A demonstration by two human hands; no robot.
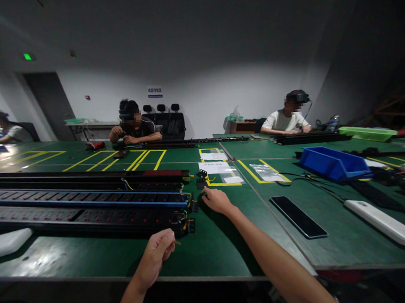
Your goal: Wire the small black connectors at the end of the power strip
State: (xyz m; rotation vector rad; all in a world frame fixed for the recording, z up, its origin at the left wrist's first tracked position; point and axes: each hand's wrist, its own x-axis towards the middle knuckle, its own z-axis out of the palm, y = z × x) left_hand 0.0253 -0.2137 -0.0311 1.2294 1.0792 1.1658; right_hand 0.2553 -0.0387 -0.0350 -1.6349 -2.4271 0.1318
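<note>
Above the front edge of the table, my left hand point(157, 254) is closed in a pinch on a small brass-coloured piece point(177, 242), too small to name. It is just in front of the ends of long black power strips point(131, 216) with rows of sockets and red dots. My right hand point(216, 200) reaches further in, its fingers slightly apart and partly curled, with nothing visible in them. Right by its fingertips stands a small black end bracket point(201, 182) with a yellow wire. Yellow wires and black end pieces point(190, 224) stick out of the nearest strip.
On the green table point(259, 239), a phone point(297, 216), a white oblong device point(385, 222) and a blue bin point(335, 161) lie right. Plastic bags point(265, 172) and papers point(217, 167) lie beyond my right hand. Several people sit around the table's far side.
</note>
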